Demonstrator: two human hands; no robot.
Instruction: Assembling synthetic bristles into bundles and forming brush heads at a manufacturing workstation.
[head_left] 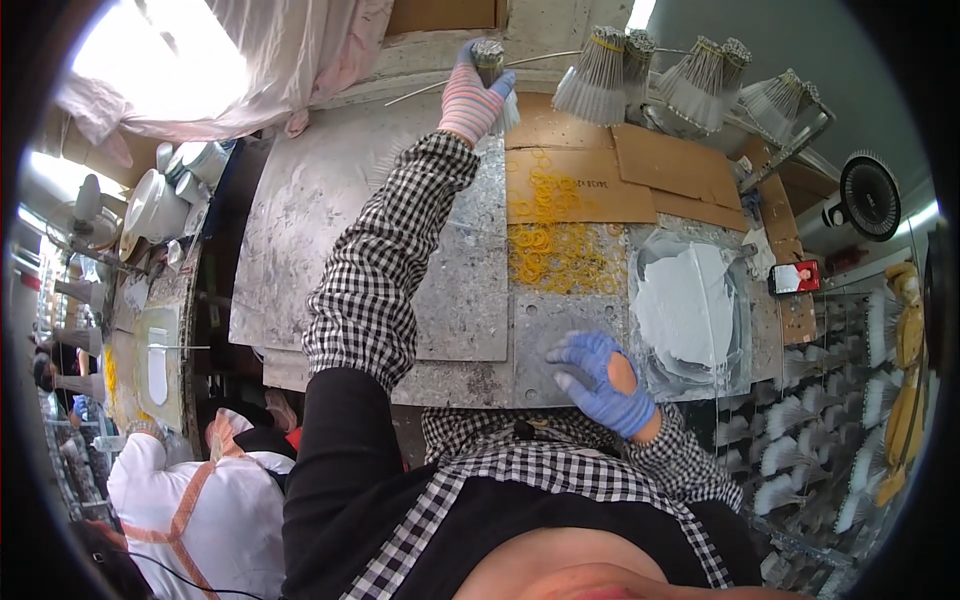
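My left hand (474, 98), in a pink-striped glove with blue fingertips, reaches to the far edge of the table. Its fingers wrap round a bundle of thin metal-ended sticks (488, 58) that stands beside a long thin rod (420, 92). My right hand (605, 385) wears a blue glove with a tan patch showing on its back. Its fingers stretch out over a grey metal plate (560, 325) near the table's front edge, holding nothing I can see. Many yellow rubber bands (555, 245) lie scattered between the two hands.
Several similar bundles (603, 80) hang along the rod at the back right. A tray of white paste (688, 305) sits right of my right hand, with a phone (793, 277) and a black fan (868, 195) beyond. Someone in white (200, 500) works at the left.
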